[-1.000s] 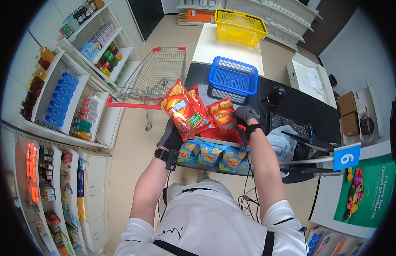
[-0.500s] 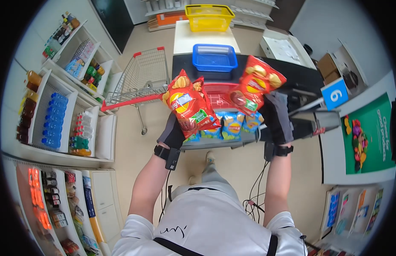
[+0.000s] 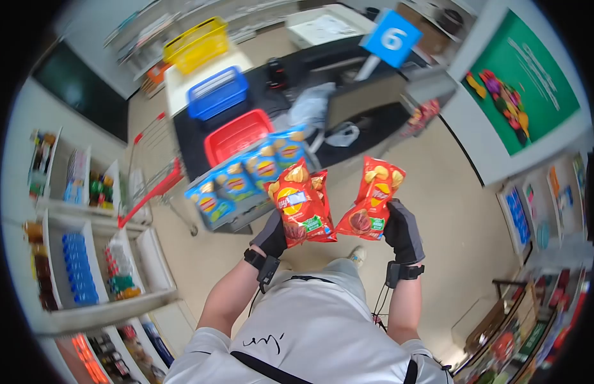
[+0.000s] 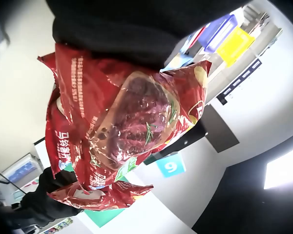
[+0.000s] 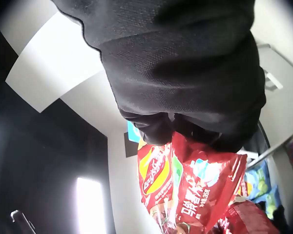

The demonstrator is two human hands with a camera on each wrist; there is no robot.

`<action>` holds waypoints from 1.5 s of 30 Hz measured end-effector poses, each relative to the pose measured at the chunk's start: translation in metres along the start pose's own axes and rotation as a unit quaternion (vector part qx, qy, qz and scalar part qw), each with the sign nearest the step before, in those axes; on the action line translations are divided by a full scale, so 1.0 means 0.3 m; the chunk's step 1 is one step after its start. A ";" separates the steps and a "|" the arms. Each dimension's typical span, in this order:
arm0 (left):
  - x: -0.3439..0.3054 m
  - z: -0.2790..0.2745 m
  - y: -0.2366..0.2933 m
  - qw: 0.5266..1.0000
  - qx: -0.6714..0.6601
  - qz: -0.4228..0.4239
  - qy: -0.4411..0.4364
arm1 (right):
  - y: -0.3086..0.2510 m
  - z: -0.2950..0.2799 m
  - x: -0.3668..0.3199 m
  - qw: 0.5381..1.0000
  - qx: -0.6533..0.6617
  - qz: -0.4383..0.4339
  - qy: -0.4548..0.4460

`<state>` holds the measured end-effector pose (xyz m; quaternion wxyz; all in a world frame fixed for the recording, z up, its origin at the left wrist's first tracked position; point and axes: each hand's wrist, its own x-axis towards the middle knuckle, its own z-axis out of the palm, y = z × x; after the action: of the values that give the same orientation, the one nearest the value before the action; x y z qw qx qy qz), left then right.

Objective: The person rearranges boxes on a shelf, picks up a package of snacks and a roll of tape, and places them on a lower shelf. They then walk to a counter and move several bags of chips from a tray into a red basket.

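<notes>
In the head view my gloved left hand [image 3: 272, 235] holds red potato chip bags by their side. The front bag [image 3: 300, 208] shows a yellow round logo and a green label; another red bag [image 3: 321, 189] peeks out behind it. My gloved right hand [image 3: 404, 233] pinches a single red potato chip bag [image 3: 373, 195] at its right edge. Both hands hang over the floor in front of my body, the bags almost side by side. From the left wrist view, a meat picture [image 4: 141, 117] covers the near bag. Glove fingers [image 5: 205, 129] cover the top of the bag in the right wrist view.
To the left, the black checkout counter [image 3: 182, 150] carries a red basket [image 3: 213, 150], a blue basket [image 3: 217, 96] and a yellow basket [image 3: 194, 48]. Blue chip bags [image 3: 236, 182] line its front rack. A shopping cart [image 3: 153, 185] stands beside it; stocked shelves [image 3: 79, 269] line the left wall.
The right hand has lifted its red chip bag away from the red basket and brought it near the left hand's bags. My body has turned right, so the counter now lies further left.
</notes>
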<state>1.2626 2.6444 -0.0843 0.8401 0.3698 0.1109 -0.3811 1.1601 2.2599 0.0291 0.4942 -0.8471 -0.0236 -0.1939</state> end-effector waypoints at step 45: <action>1.979 1.585 -0.285 0.968 -0.200 0.140 0.050 | 1.567 -1.306 1.841 0.913 0.280 0.285 -0.085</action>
<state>1.5621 1.9401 -0.0743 0.9355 0.2247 0.1734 -0.2106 1.6595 1.6044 0.0051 0.7418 -0.6578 0.1236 0.0426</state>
